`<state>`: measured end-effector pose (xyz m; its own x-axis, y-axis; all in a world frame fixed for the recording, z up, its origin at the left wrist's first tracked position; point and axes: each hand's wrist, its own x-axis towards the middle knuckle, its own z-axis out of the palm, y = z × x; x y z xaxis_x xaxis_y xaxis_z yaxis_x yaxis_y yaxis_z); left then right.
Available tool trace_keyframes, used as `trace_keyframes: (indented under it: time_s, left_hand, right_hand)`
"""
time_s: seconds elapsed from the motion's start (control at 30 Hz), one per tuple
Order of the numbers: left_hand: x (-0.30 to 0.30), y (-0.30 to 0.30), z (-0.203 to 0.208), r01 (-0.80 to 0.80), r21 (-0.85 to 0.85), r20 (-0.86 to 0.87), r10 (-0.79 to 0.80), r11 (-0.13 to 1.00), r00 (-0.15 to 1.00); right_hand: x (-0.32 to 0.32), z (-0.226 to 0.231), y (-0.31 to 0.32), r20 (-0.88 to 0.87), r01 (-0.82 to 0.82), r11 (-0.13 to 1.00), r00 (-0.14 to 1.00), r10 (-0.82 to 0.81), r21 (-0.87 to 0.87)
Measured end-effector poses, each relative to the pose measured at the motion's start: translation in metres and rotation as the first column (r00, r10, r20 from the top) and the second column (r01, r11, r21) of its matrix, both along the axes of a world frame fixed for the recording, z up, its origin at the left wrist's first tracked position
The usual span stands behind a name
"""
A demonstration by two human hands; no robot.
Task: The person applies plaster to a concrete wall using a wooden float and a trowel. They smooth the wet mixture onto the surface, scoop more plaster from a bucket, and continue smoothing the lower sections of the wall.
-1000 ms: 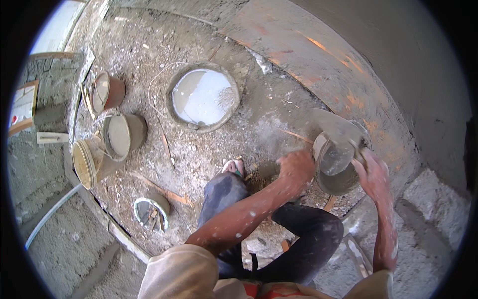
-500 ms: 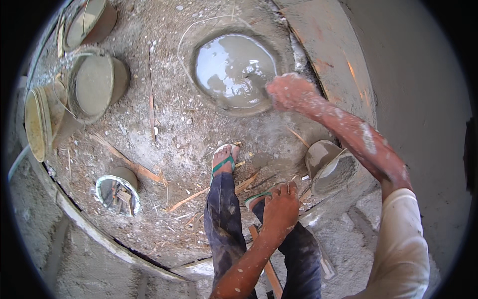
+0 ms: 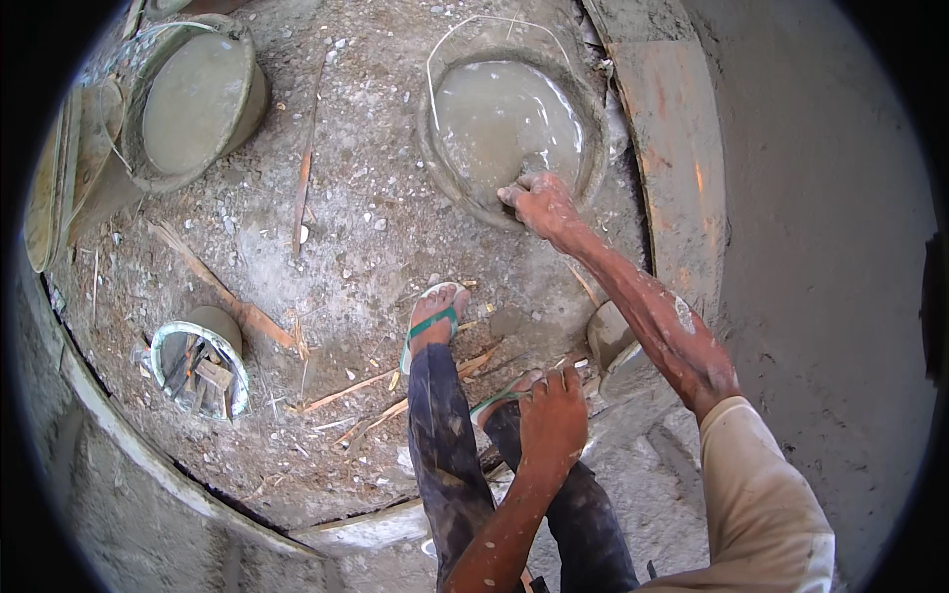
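A round bucket [image 3: 432, 163] of watery grey slurry [image 3: 494, 119] stands ahead of me, its wire handle [image 3: 432, 74] leaning over the far side. My right hand [image 3: 539, 206], spattered with grey, is over the bucket's near right rim. Its fingers are curled together in a closed grip, and whatever they hold is hidden. Just beyond the fingers the slurry is disturbed. Lower down, my left hand [image 3: 554, 420] rests on my right knee, fingers laid over it and holding nothing.
At the far left is a second bucket [image 3: 259, 104] of grey liquid, beside a tilted bucket [image 3: 94, 148]. A small bucket [image 3: 213, 321] of wood scraps lies nearer. Another bucket [image 3: 611, 336] sits under my right forearm. Wood strips [image 3: 222, 287] litter the gritty floor; a board [image 3: 682, 148] runs along the right.
My right hand has moved left, from beside the bucket's right rim to over its near edge. The whole view has shifted somewhat. My left hand stays on the knee.
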<state>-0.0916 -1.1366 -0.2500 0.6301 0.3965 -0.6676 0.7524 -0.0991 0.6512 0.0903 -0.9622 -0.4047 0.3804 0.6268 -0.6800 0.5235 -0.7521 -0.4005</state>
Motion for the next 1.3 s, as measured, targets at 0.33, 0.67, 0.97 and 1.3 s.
trace_keyframes:
  time_s: [0.33,0.67,0.97,1.3]
  left_hand:
    - [-0.002,-0.036,-0.010,0.123,0.020,-0.025,-0.123,0.992,0.992]
    - [0.002,-0.064,-0.019,0.244,0.058,-0.035,-0.243,0.968,0.969]
    - [0.000,-0.102,-0.034,0.342,-0.029,-0.062,-0.343,0.939,0.937]
    - [-0.003,-0.120,-0.043,0.397,-0.105,-0.101,-0.407,0.912,0.908]
  right_hand:
    - [0.005,0.004,-0.024,-0.096,0.060,0.991,0.994,-0.049,0.116]
    - [0.011,-0.009,-0.048,-0.194,0.136,0.906,0.979,-0.061,0.401]
    - [0.038,0.019,-0.109,-0.140,0.232,0.817,0.973,-0.186,0.529]
    - [0.040,0.155,-0.390,-0.036,0.485,0.858,0.873,-0.487,0.167]
